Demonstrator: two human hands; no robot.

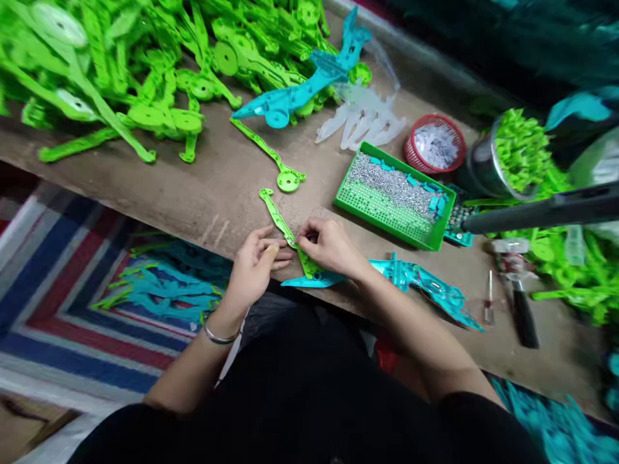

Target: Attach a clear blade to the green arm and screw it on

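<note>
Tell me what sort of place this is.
Likely a small toy-assembly workbench: a heap of green plastic parts, a green tray of tiny screws, and a screwdriver on the worn table.

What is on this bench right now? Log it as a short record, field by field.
left hand: left hand, fingers on the green plastic arm
right hand: right hand, pinching the same arm near its middle
under the hands: teal plastic piece at the table edge
green tray: silvery screws and small teal bits
red basket: pale small parts
far side: pile of green parts, one teal body
tools: screwdriver
</note>
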